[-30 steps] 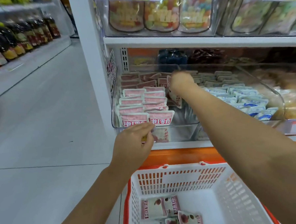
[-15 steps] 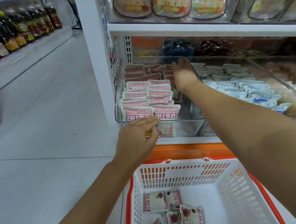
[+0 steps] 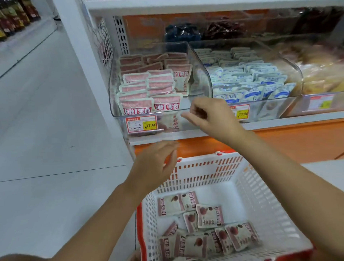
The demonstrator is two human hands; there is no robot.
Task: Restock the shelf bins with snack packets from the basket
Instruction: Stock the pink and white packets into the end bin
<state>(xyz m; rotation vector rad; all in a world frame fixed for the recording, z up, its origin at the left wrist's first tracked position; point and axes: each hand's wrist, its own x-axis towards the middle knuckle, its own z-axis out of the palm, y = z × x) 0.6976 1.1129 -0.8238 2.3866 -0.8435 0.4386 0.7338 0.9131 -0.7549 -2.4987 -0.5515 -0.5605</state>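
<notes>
A clear shelf bin [image 3: 200, 58] holds rows of upright pink-and-white snack packets [image 3: 151, 89]. Below it sits a white basket with an orange rim [image 3: 263, 197], and several pale packets with a red fruit print [image 3: 208, 216] lie on its bottom. My right hand [image 3: 211, 117] hovers in front of the bin's lower front edge, fingers loosely curled and holding nothing. My left hand [image 3: 155, 165] hangs over the basket's far left rim with relaxed, empty fingers.
A second clear bin [image 3: 288, 62] to the right holds blue-and-white packets, and a further bin [image 3: 329, 68] holds yellowish goods. Price tags [image 3: 141, 123] sit on the bin fronts. Grey floor [image 3: 38, 123] opens to the left, with bottles [image 3: 11, 16] on a far shelf.
My right hand has pulled back out of the bin to its front edge. My left hand has dropped from the bin front to above the basket rim. The view has tilted down.
</notes>
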